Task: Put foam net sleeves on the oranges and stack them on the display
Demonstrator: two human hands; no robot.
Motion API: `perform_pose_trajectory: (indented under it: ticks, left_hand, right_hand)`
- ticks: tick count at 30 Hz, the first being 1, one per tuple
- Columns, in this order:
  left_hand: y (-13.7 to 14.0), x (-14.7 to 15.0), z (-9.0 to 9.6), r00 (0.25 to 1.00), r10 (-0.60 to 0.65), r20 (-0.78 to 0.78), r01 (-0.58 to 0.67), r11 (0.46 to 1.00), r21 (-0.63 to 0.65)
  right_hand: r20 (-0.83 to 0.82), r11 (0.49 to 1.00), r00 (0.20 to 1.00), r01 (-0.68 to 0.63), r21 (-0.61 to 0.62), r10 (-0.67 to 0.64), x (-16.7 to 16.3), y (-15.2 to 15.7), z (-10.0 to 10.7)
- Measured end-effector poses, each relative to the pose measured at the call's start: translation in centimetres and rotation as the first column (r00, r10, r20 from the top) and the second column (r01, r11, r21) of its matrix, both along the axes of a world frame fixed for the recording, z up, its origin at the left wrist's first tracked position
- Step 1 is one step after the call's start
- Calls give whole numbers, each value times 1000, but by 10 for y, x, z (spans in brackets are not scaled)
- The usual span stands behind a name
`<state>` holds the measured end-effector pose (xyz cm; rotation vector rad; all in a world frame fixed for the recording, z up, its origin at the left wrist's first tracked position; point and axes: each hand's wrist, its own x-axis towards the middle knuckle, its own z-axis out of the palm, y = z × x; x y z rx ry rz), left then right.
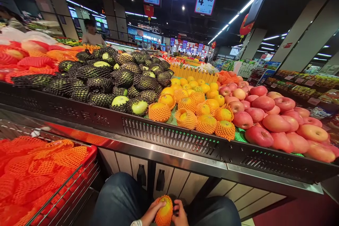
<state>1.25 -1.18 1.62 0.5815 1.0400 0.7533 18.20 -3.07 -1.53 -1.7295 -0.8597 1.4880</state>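
Low in the view, between my knees, an orange (pixel 166 203) sits upright in an orange foam net sleeve (pixel 163 217). My left hand (pixel 151 213) is closed around its left side, thumb laid over the upper part of the fruit. On the other side, my right hand (pixel 180 213) has its fingers curled against the sleeve's edge, seeming to pinch the net. The fruit's top shows bare above the netting. Past my knees, oranges in matching sleeves (pixel 186 118) line the front of the display, with bare oranges (pixel 182 82) behind them.
Black-netted green fruit (pixel 122 77) is piled left of the oranges, and red apples (pixel 275 113) lie to the right. A black perforated rim (pixel 169 137) fronts the display above cabinet doors (pixel 169 180). At left stands a wire cart (pixel 79 180) full of loose foam nets (pixel 34 169).
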Motion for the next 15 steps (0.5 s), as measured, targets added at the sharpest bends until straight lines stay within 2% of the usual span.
perform_pose_trajectory:
  ticks: [2,3,5,8,11,15]
  left_hand:
    - [-1,1,-4,1000,-6,-17,8,996,83]
    - [-1,1,-6,1000,-15,-9,15,995,100]
    - [-2,2,-11,999,-40,14,38,994,105]
    - [-3,4,-14,997,-78,27,75,991,108]
    - [-3,5,-15,992,-110,57,104,989,108]
    - [-3,4,-13,989,-137,60,130,985,110]
  right_hand:
    - [127,958,981,-171,230,145,-1,-2,5]
    - [177,916,954,-286,283,243,-2,-3,9]
    - [222,834,876,-479,275,429,-3,-4,17]
    - [258,757,783,-618,212,566,-3,-2,29]
    - [286,736,745,-658,163,603,-1,2,34]
    - [275,781,763,-621,64,584,2,3,34]
